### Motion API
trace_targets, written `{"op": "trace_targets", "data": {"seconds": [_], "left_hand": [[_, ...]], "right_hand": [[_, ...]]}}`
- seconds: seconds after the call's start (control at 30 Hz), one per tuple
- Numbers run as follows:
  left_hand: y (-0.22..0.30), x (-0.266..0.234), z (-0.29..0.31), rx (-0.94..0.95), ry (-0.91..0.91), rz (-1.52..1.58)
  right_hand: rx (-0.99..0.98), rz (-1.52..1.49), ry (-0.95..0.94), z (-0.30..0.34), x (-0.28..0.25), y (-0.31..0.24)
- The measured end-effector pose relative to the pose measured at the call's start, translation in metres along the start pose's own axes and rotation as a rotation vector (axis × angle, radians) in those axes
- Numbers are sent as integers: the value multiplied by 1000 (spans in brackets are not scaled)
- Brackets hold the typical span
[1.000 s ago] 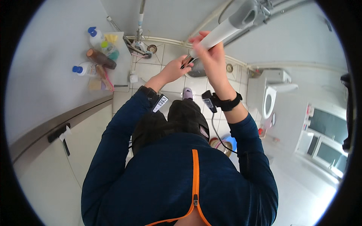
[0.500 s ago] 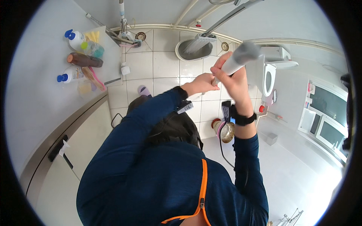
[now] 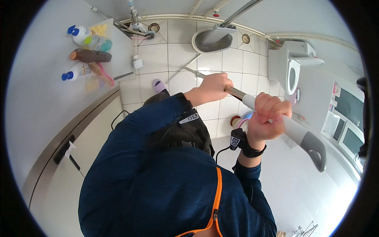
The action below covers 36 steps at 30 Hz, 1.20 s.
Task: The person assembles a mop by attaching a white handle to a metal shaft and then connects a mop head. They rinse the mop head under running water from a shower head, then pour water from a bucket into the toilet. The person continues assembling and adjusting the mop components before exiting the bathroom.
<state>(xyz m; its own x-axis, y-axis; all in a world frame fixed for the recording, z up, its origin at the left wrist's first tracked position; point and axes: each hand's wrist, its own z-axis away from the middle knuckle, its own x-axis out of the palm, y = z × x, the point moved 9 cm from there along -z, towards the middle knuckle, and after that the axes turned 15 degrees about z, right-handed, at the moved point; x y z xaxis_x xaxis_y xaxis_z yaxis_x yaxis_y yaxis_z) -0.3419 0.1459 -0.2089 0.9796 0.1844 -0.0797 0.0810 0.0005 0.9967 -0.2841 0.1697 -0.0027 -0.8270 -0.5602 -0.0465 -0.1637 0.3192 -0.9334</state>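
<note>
A long-handled floor squeegee slants across in front of me, its white-and-grey grip end at the right and near. My right hand is closed around the white grip. Farther down, my left hand wraps the metal pole. Beyond the left hand the pole runs down to a thin bar at the tiled floor; the bar looks slightly smeared. Both wrists carry dark straps with small devices.
A flat mop stands in a grey oval bucket by the far wall. The toilet is at the right. Several bottles sit on a left shelf. A purple slipper shows on one foot. A basin is partly hidden by my right arm.
The squeegee's grip end has swung toward me and to the right. My right hand has come nearer and turned, and the left has shifted slightly right. The floor bar now shows.
</note>
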Motion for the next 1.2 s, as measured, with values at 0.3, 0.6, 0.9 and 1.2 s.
{"op": "trace_targets", "data": {"seconds": [0.3, 0.6, 0.9, 1.2], "left_hand": [[15, -16, 51, 3, 114, -13], [18, 103, 101, -18, -130, 297], [-36, 219, 188, -173, -291, 502], [1, 143, 193, 11, -215, 83]], "right_hand": [[-13, 91, -162, 34, 38, -23], [70, 161, -128, 109, -16, -66], [96, 361, -52, 233, -47, -22], [-104, 156, 91, 230, -34, -85]]}}
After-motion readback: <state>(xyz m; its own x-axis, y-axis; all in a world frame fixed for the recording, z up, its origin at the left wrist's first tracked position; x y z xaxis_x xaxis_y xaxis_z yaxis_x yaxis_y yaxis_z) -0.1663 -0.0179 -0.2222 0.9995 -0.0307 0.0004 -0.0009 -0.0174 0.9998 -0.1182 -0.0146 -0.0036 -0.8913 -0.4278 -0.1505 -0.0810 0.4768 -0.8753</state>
